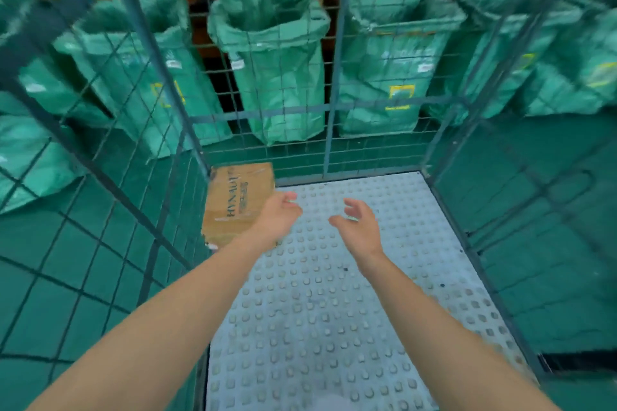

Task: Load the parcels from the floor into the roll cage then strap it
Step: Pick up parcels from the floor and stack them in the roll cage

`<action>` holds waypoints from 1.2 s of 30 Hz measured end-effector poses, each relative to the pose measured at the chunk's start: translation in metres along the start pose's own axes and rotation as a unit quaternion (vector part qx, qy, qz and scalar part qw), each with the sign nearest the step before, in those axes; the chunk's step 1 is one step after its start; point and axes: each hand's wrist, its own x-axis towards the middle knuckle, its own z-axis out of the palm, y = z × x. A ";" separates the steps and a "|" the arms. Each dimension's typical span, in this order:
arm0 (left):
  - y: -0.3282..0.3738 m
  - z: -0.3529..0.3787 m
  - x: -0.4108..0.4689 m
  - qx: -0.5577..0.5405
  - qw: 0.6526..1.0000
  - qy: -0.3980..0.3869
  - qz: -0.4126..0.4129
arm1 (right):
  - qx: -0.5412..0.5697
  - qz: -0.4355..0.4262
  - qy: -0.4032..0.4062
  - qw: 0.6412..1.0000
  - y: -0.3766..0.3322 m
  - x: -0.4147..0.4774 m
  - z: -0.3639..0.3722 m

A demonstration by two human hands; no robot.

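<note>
A flat brown cardboard parcel (238, 202) with printed lettering lies in the far left corner of the green wire cage (335, 83), on its studded grey floor.

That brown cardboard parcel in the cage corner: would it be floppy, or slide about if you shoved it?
The cardboard parcel looks flat and boxy, so it is probably fairly stiff and unlikely to roll. Its worn lower corner suggests it may dent easily. The studded cage floor would likely resist sliding.

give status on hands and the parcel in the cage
Both hands open, empty: left hand at cardboard parcel, right hand over cage floor. Parcel flat in far-left corner. No obstruction seen.
</note>
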 end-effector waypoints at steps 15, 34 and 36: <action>0.016 0.198 -0.152 0.118 0.922 -0.302 0.212 | 0.124 0.120 0.374 0.911 0.120 -0.226 -0.147; -0.015 0.460 -0.453 0.245 0.730 -0.574 0.277 | 0.229 0.209 0.626 0.716 0.282 -0.518 -0.325; -0.019 0.481 -0.483 0.254 0.713 -0.587 0.286 | 0.239 0.209 0.641 0.699 0.299 -0.542 -0.344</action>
